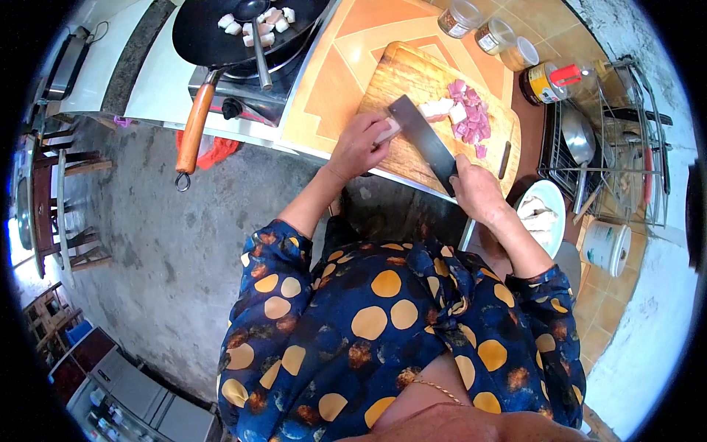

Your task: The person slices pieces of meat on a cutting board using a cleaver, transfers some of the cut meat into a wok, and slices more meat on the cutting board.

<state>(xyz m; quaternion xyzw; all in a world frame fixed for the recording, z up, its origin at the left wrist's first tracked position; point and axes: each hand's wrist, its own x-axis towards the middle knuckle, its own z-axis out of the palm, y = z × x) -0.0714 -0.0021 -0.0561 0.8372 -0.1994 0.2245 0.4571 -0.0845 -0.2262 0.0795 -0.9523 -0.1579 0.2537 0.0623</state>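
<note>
My left hand [361, 146] is closed on a pale piece of fatty meat [388, 131] over the near left part of the wooden cutting board [401, 74]. In my right hand [479, 190] is the handle of a cleaver [423, 144], its dark broad blade slanting up and left across the board. The blade's far end is beside the meat; whether it touches is unclear. Beyond the blade lie white cut pieces of fat [440, 109] and a pile of pink diced meat [471, 118].
A black wok [199, 44] with white chunks and a ladle [261, 55] sits on the stove, its wooden handle [197, 125] jutting toward me. Jars [495, 35] line the wall. At right are a wire rack [626, 169] and a pale bowl [557, 202].
</note>
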